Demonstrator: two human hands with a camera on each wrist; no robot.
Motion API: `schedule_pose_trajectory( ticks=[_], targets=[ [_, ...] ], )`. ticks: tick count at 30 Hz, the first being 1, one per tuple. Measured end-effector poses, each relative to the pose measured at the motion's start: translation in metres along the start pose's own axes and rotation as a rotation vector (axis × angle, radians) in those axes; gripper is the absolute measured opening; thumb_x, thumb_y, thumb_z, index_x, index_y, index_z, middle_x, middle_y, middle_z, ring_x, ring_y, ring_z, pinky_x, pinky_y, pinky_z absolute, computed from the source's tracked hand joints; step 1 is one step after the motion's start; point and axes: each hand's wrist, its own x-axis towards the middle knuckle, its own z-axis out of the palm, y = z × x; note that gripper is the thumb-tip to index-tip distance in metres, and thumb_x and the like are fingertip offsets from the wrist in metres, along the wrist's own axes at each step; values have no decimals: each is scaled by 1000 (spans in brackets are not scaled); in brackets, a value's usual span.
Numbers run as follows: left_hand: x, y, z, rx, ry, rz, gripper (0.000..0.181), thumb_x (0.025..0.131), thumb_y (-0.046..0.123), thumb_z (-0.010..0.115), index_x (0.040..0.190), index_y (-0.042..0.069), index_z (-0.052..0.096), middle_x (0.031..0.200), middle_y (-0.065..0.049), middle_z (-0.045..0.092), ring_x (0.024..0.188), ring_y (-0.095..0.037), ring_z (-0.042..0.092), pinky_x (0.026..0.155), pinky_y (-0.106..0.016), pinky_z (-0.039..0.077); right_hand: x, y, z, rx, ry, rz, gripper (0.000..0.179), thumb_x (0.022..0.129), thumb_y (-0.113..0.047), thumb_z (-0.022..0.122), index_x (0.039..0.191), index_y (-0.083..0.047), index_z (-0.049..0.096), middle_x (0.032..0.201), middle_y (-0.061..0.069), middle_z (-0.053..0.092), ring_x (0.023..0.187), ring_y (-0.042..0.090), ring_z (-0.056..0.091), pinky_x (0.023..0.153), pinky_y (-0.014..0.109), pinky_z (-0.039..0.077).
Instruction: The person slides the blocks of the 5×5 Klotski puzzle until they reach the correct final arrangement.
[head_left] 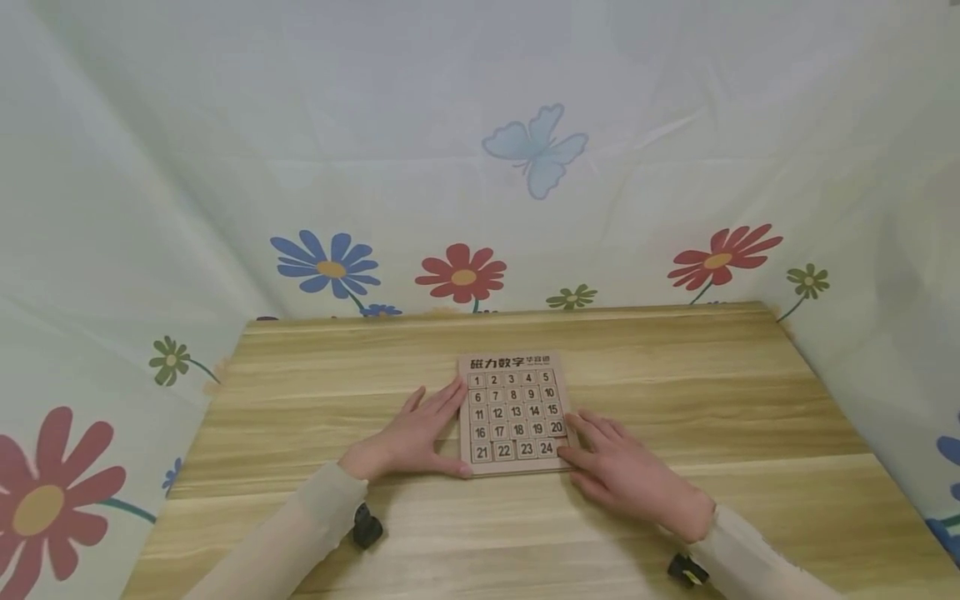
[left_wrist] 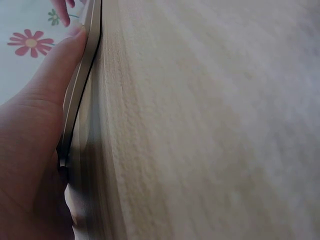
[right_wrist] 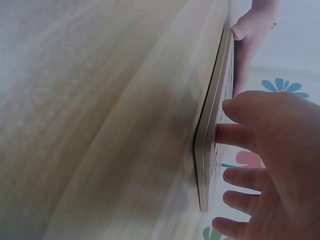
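A wooden number sliding puzzle (head_left: pixel 517 467) lies flat on the table, its numbered tiles in rows under a printed heading. The bottom right slot, beside the tile marked 24 (head_left: pixel 547 448), shows no tile. My left hand (head_left: pixel 411 439) rests along the puzzle's left edge, fingers extended and thumb at the lower left corner; the left wrist view shows that thumb (left_wrist: pixel 67 55) against the side. At the right edge is my right hand (head_left: pixel 628 473). In the right wrist view its index finger (right_wrist: pixel 235 135) touches the board's face, while the thumb (right_wrist: pixel 245 106) stays off it.
The wood-grain table (head_left: pixel 337 358) extends around the puzzle on all sides. Behind it and at both sides hangs a pale cloth (head_left: pixel 405 167) printed with flowers and a butterfly. A small black device (head_left: pixel 367 527) sits at the left wrist, another (head_left: pixel 687 570) at the right.
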Motion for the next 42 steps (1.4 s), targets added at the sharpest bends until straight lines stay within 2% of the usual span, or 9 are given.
schedule_pose_trajectory(
  ticks=[10,26,32,38,40,42],
  targets=[
    [1,-2,4,12,-5,-2,133,78,86,65,168,9,3,175,-7,-4,161,-28,9,128,-59,-1,2,-5,3,21,7,13,44,100,-32,69,140,-13,68,158,27,44,144,49,43,114,67,39],
    [2,-2,3,-4,-6,-6,133,78,84,67,168,8,5,175,-8,-2,161,-27,11,128,-59,1,6,-6,3,-1,15,-22,46,99,-33,70,139,-12,68,157,29,44,143,50,44,112,66,42],
    [3,-2,0,-1,-17,-15,133,78,84,67,168,8,5,175,-7,-2,161,-27,10,129,-58,0,7,-5,2,38,10,-2,48,99,-31,70,142,-11,65,158,28,43,144,49,42,114,66,39],
    [0,-2,-2,-29,-10,-12,133,77,83,68,168,9,5,175,-8,-2,161,-28,10,129,-58,0,6,8,-3,86,25,50,53,99,-27,70,147,-7,59,157,27,45,143,50,43,115,68,37],
    [-2,-3,-5,-54,12,-10,127,81,79,69,168,9,8,175,-9,1,161,-29,11,129,-59,2,4,19,-6,92,30,82,53,100,-25,69,148,-5,57,156,28,45,143,51,43,115,69,35],
    [-4,-5,-7,-62,61,-3,116,87,72,68,167,7,15,175,-11,9,160,-32,16,128,-61,7,1,31,-9,99,38,126,53,100,-24,68,148,-4,56,156,28,45,144,52,41,116,70,33]
  ],
)
